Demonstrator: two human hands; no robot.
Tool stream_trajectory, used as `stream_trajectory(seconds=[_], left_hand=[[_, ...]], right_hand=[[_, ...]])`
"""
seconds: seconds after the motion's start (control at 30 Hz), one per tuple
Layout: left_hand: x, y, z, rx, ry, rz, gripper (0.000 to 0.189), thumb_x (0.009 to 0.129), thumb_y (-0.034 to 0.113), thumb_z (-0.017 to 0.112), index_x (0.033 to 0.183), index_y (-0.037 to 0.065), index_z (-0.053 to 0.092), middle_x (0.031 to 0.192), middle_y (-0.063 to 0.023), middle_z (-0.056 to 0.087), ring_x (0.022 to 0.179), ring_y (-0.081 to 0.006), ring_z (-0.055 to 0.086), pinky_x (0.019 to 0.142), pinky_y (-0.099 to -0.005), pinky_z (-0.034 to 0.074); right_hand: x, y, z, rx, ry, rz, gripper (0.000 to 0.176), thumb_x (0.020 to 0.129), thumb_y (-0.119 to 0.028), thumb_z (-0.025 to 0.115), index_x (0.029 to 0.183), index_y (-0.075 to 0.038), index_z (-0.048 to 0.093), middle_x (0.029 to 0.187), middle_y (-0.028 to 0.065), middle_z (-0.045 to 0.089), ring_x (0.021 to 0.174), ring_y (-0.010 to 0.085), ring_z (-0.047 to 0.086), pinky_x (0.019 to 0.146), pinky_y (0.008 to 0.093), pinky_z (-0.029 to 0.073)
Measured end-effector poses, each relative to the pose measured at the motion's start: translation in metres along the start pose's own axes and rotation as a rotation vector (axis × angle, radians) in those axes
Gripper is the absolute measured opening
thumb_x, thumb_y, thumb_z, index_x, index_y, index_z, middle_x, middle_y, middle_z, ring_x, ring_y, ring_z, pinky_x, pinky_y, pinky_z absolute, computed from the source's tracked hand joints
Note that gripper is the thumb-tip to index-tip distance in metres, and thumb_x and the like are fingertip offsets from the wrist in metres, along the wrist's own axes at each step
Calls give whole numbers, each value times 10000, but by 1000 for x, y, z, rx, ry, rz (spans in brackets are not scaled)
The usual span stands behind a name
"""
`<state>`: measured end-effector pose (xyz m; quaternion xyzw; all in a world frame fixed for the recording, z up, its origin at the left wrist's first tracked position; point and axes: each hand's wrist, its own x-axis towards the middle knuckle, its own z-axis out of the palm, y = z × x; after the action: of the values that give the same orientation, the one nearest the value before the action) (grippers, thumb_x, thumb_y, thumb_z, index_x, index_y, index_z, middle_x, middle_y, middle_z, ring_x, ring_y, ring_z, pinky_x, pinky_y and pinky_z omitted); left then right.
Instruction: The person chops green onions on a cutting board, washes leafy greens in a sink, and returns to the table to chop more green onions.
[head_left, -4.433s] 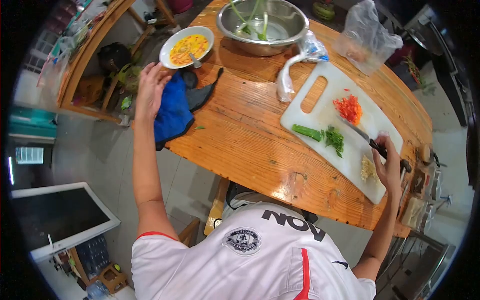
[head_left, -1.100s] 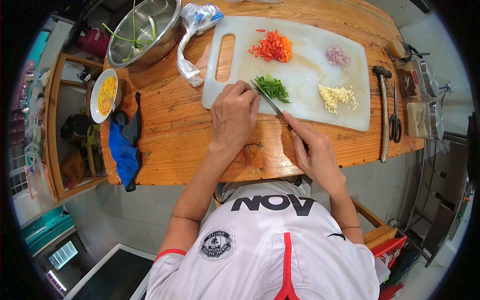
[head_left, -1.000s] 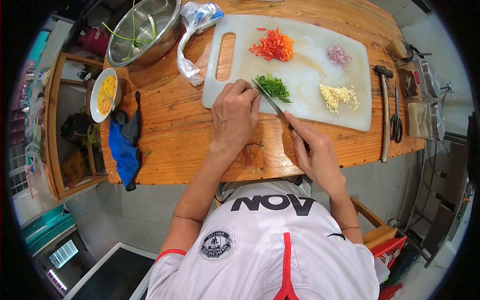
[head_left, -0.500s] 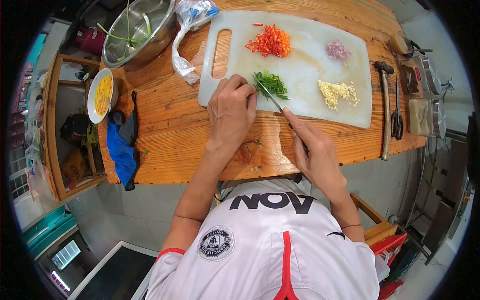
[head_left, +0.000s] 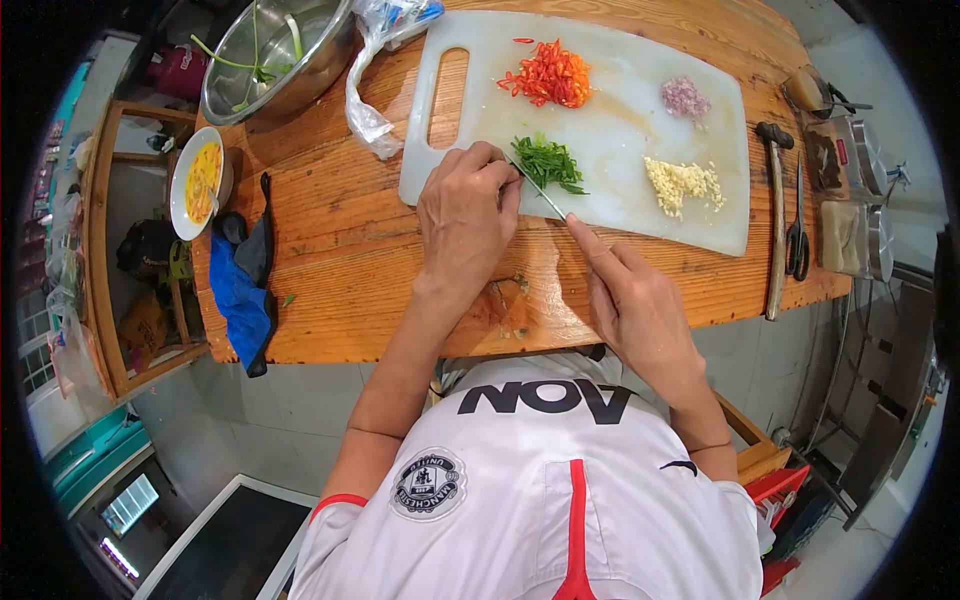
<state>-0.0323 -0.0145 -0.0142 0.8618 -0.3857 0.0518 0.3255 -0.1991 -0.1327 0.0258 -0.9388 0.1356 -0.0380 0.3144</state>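
My left hand is closed, its fingers curled over the near left part of the white cutting board. It pinches green onion, mostly hidden under the fingers. Chopped green onion lies in a small heap just right of those fingertips. My right hand grips a knife, index finger stretched along its back. The blade slants up-left, its tip beside my left fingers and the greens; the handle is hidden in my palm. Sliced red chili, minced garlic and chopped shallot sit in separate piles.
A metal bowl with green stems, a plastic bag, a bowl of yellow mixture and a blue-black cloth are on the left. A hammer, scissors and lidded jars line the right.
The view has shifted slightly, so the board sits a little higher and farther right. The knife has moved slightly against the greens; both hands keep their grips.
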Motion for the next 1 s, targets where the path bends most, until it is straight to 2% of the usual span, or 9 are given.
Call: stream_trajectory(seconds=[0.13, 0.23, 0.43, 0.63, 0.83, 1.0], left_hand=[[0, 2, -2, 20, 24, 17, 47, 754, 29, 748, 794, 25, 724, 913, -66, 641, 898, -257, 605, 769, -381, 517], [-1, 1, -1, 18, 14, 7, 53, 753, 34, 749, 797, 19, 724, 905, -69, 623, 909, -255, 591, 766, -380, 514], [-1, 0, -2, 21, 50, 37, 61, 753, 51, 757, 792, 18, 724, 898, -70, 617, 903, -259, 586, 773, -379, 502], [0, -1, 1, 29, 47, 33, 60, 768, 74, 754, 781, 27, 719, 887, -60, 632, 901, -255, 591, 772, -387, 498], [-1, -1, 2, 56, 47, 13, 59, 767, 85, 757, 763, 45, 713, 878, -32, 659, 870, -238, 598, 767, -377, 475], [-2, -1, 4, 40, 72, -3, 44, 765, 88, 757, 776, 59, 726, 866, -21, 665, 858, -234, 596, 787, -381, 463]], right_hand=[[5, 4, -7, 29, 1, -43, 595, 881, 87, 584, 1444, -102, 543, 795, 160, 592, 646, 284, 583, 618, 369, 486], [11, 11, -4, 125, 140, -70, 602, 882, 46, 599, 1458, -111, 519, 795, 174, 552, 655, 331, 600, 606, 434, 481], [10, 12, 10, 259, 189, -103, 599, 875, 89, 583, 1449, -76, 528, 796, 188, 579, 661, 332, 598, 630, 403, 493], [-14, 8, 11, 301, 115, 33, 582, 879, 95, 569, 1440, -53, 525, 932, 220, 649, 736, 340, 645, 682, 382, 518], [-13, 19, 19, 255, 175, -9, 586, 876, 84, 582, 1441, -63, 529, 895, 201, 643, 711, 331, 635, 666, 387, 514], [-5, 19, 10, 194, 88, -14, 620, 875, 63, 597, 1462, -120, 517, 797, 167, 584, 664, 315, 608, 637, 408, 503]])
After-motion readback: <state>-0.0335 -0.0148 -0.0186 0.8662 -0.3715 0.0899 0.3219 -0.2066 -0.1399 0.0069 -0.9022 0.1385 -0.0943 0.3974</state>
